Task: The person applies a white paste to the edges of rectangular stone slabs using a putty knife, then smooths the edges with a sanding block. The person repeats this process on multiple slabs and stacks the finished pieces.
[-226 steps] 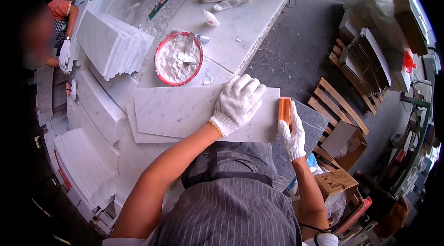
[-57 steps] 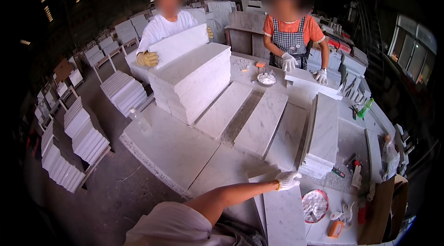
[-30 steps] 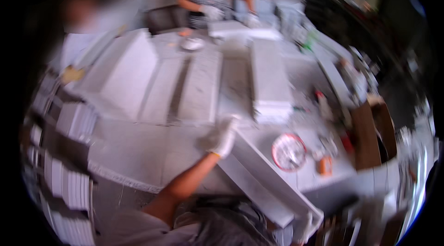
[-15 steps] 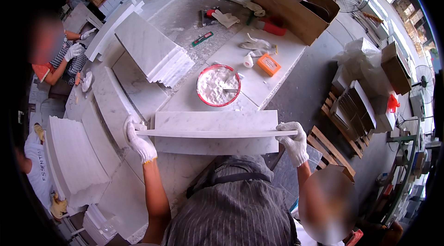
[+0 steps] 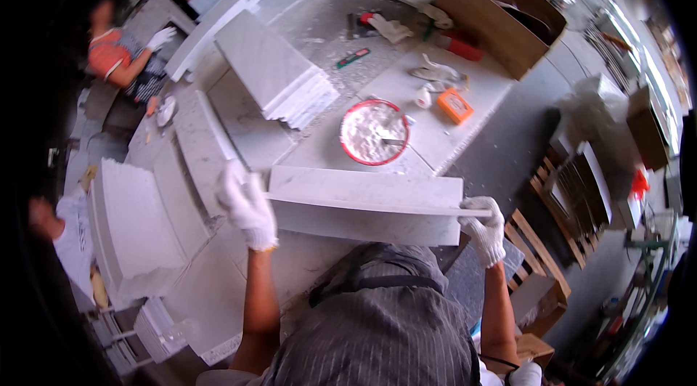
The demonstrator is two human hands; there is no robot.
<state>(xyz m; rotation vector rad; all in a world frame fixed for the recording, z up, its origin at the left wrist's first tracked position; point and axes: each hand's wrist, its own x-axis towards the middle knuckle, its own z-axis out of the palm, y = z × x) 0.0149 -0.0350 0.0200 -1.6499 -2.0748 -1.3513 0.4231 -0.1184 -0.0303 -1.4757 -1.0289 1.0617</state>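
Observation:
A thin white marble slab (image 5: 377, 206), seen nearly edge-on, stretches across in front of my body. My right hand (image 5: 482, 225), in a white knit glove, grips its right end between thumb and fingers. My left hand (image 5: 248, 206), gloved the same way, is at the left end and covers it. Motion blurs that hand, but its fingers look stretched and apart; whether it touches the slab I cannot tell. Behind and below the slab lies a wider grey-veined marble piece (image 5: 363, 184). Beyond it stands a red-rimmed bowl (image 5: 375, 133) of white paste with a scraper in it.
Stacked marble slabs (image 5: 272, 70) lie left of the bowl, more slabs (image 5: 138, 222) farther left. To the right are an orange box (image 5: 454, 105), a small white bottle (image 5: 422, 98) and a cardboard box (image 5: 501, 19). A green cutter (image 5: 353, 58) lies beyond. A co-worker (image 5: 123, 59) is at far left.
My left hand has moved inward and up over the slab's left end, out of its earlier hold there. My right hand keeps its grip. The whole view has shifted and turned slightly.

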